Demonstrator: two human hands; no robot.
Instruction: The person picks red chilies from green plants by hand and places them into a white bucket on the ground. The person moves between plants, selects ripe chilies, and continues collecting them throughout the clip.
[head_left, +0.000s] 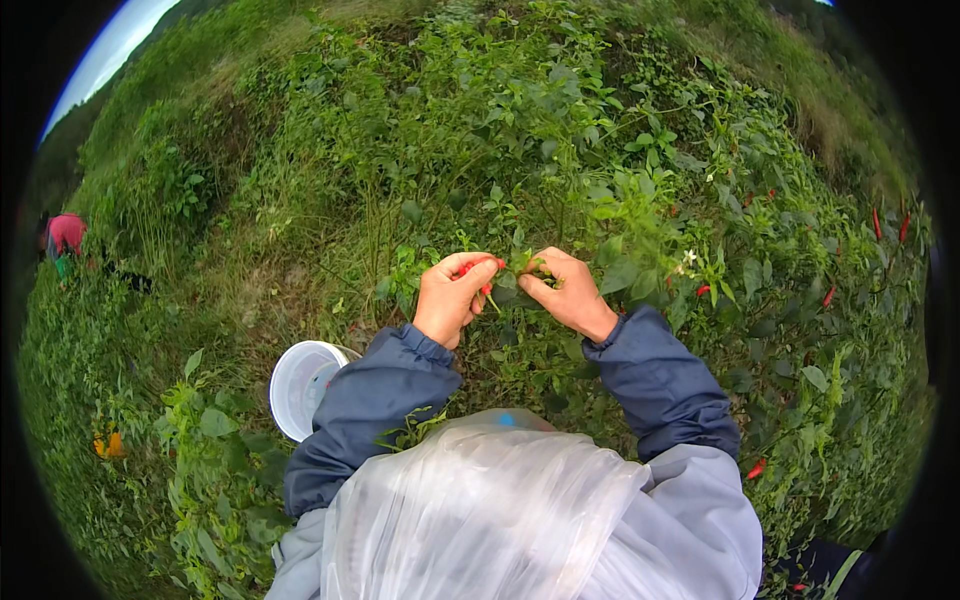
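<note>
Several red chili peppers (486, 288) are bunched in my left hand (452, 294), with a green stem poking out below the fingers. Close by on the right, my right hand (564, 286) pinches a leafy green sprig (536, 264) of a chili plant between thumb and fingers. The two hands are a short gap apart, in front of my chest. A white plastic bucket (289, 390) stands left of my left forearm, partly covered by the sleeve. Something small and coloured shows inside it, too little to name.
Chili plants (652, 217) spread all around, with red chilies (828, 297) hanging at the right and a white flower (688, 257) near my right hand. A bent-over person (66, 234) in a red top is at the far left. An orange object (109, 444) sits among leaves, lower left.
</note>
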